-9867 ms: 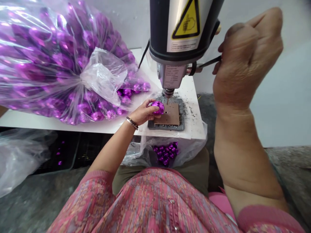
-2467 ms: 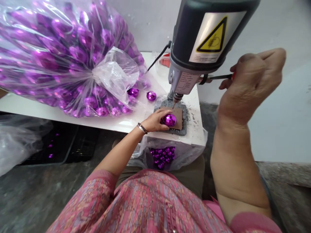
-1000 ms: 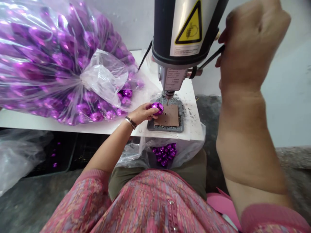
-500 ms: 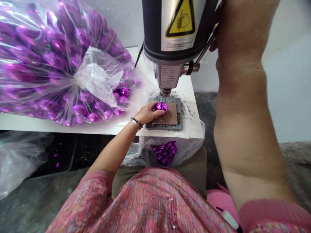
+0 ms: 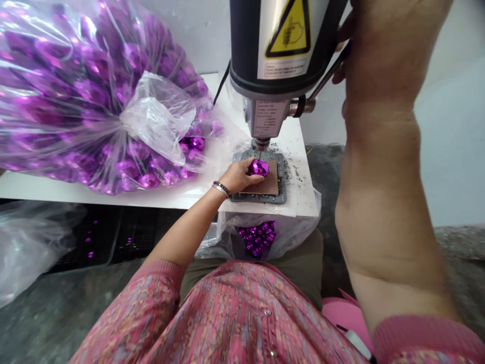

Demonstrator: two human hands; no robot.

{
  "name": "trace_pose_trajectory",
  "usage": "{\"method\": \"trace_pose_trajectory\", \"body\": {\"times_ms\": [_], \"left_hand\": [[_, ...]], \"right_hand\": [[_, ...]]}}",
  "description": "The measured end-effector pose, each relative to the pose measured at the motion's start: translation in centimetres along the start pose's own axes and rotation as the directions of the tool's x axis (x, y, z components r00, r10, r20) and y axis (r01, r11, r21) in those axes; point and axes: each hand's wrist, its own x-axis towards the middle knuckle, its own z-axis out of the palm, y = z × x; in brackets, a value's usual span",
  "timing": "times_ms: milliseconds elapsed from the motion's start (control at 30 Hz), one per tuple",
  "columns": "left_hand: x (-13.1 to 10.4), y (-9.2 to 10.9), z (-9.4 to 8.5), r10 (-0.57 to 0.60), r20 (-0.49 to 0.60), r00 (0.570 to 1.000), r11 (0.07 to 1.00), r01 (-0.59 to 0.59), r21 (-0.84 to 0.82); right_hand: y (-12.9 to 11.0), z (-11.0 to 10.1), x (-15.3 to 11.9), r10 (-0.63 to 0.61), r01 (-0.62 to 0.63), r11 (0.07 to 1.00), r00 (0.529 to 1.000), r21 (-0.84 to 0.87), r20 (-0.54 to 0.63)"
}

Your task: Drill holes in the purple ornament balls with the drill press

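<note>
A white table [image 5: 178, 199] stands by the wall. On its left side lies a huge see-through bag [image 5: 159, 116], stuffed full of shiny purple balls, with its top bunched together. A few balls [image 5: 196, 143] show very bright by the bunched part, and it is hard to tell if they are inside or outside the plastic. To the right of the bag is a tall drill machine [image 5: 282, 43] with a yellow warning sign. Below the table on the left are dark crates [image 5: 113, 242] with a few purple balls in them, and loose plastic lies over part of one. A smaller see-through bag [image 5: 297, 235] hangs open at the table's front edge, over the person's lap, with a heap of purple balls inside. The machine has a gray base [image 5: 281, 198], and on it lies a flat brown board [image 5: 270, 186]. The right hand [image 5: 390, 50] is partly cut off at the top, but its fingers are curled around the machine's lever [image 5: 328, 76]. The left hand [image 5: 238, 176] pinches one purple ball [image 5: 259, 167] over the board, right under the thin drill bit [image 5: 260, 154]. Whether the bit touches it is too small to tell. Tiny dark crumbs [image 5: 291, 169] are scattered beside the base.
</note>
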Motion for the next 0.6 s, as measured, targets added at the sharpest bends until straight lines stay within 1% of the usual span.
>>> {"method": "trace_pose_trajectory", "body": {"times_ms": [33,67,100,200,233,333,400,467,600], "left_hand": [[0.0,-0.2,0.2,0.007,-0.001,1.0,1.0,-0.007,-0.028],[0.0,-0.3,0.3,0.012,0.0,1.0,0.998,-0.012,-0.056],[0.0,-0.4,0.4,0.014,0.001,1.0,0.997,-0.014,-0.078],[-0.1,-0.5,0.4,0.003,0.001,1.0,0.994,-0.003,-0.113],[-0.1,-0.5,0.4,0.0,0.0,1.0,0.993,0.0,-0.119],[-0.1,-0.4,0.4,-0.001,-0.003,1.0,0.992,0.0,-0.126],[-0.1,-0.4,0.5,-0.001,-0.015,1.0,0.993,-0.001,-0.118],[-0.1,-0.5,0.5,0.005,-0.021,1.0,0.994,-0.007,-0.11],[-0.1,-0.4,0.6,0.029,-0.018,0.999,0.994,-0.031,-0.107]], "right_hand": [[0.0,0.0,-0.7,0.044,-0.043,0.999,0.997,0.01,-0.057],[-0.1,-0.1,-1.5,0.051,-0.051,0.999,0.994,0.003,-0.099],[-0.1,-0.3,-2.4,0.013,-0.015,1.0,0.993,-0.015,-0.12],[0.3,-0.9,-5.6,-0.188,0.183,0.982,0.973,-0.045,-0.132],[0.7,-1.1,-6.7,-0.22,0.214,0.975,0.965,-0.058,-0.145],[2.6,-1.5,-9.4,-0.281,0.267,0.957,0.95,-0.113,-0.137],[3.9,-1.5,-10.6,-0.322,0.301,0.942,0.937,-0.152,-0.139],[4.8,-1.4,-11.3,-0.337,0.312,0.935,0.93,-0.169,-0.149],[5.8,-1.2,-11.9,-0.347,0.32,0.933,0.922,-0.163,-0.171]]}}
